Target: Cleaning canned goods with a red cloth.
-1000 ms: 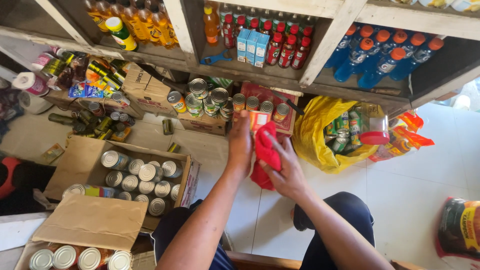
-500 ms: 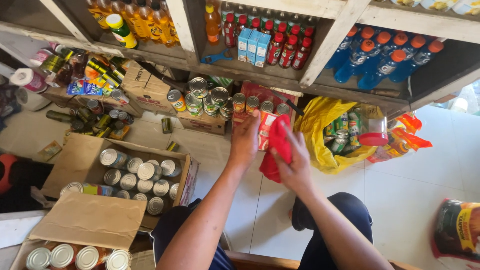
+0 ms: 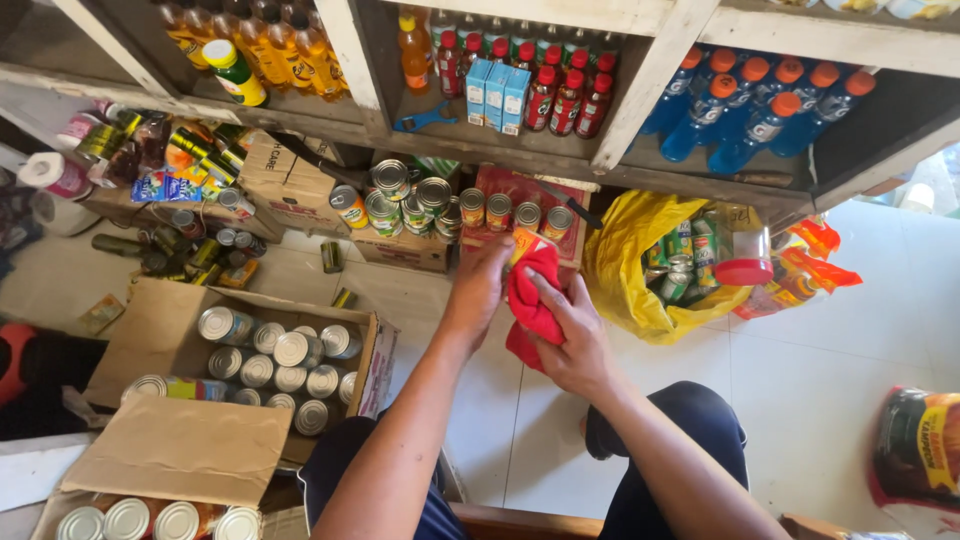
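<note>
Four blue drink cartons [image 3: 497,92] stand on the shelf. One red cloth [image 3: 533,297] shows. Two open cardboard boxes [image 3: 150,340] hold tins.

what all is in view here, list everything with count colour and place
red cloth: one, between both hands
small can: one, yellow-red label, held under the cloth
open cardboard box of silver-topped cans: one, brown, floor left
yellow plastic bag of green cans: one, floor right
blue drink bottles: several, orange caps, right shelf
red-capped bottles: several, middle shelf
orange drink bottles: several, left shelf
left hand: holds the can
right hand: presses the cloth
</note>
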